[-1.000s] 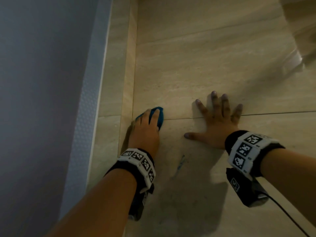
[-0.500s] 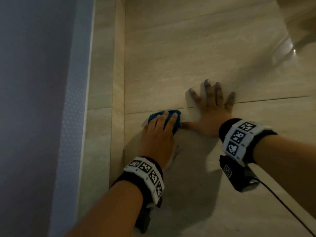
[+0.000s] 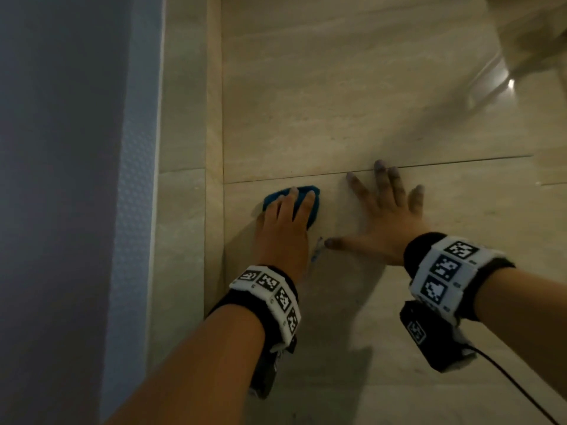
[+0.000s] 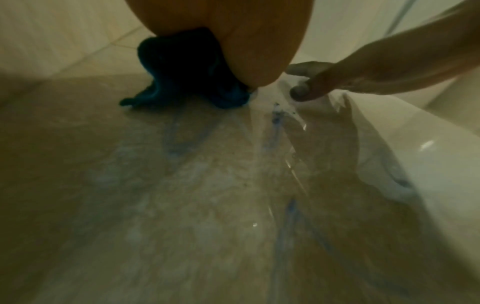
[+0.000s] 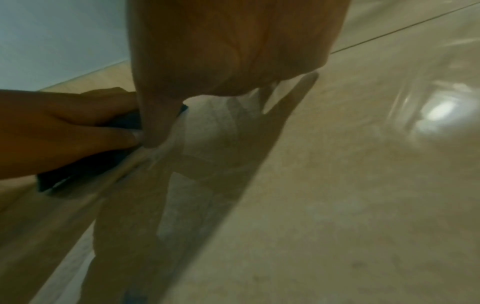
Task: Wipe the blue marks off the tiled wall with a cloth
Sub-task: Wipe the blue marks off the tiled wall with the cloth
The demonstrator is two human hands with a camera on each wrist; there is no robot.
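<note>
While the right hand (image 3: pixel 383 228) is lying flat and spread on the tiled wall (image 3: pixel 337 102), holding nothing, the left hand (image 3: pixel 283 234) is pressing the blue cloth (image 3: pixel 302 196) under nearly straight fingers; the cloth is showing past the fingertips, and a blue mark (image 3: pixel 317 248) is lying just beside that hand.

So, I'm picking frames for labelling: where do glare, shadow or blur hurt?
Head view: dim, glare patch upper right. Left wrist view: blurred, blue marks smeared, cloth nearly black. Right wrist view: glare, right hand shadowing the tiled wall.
</note>
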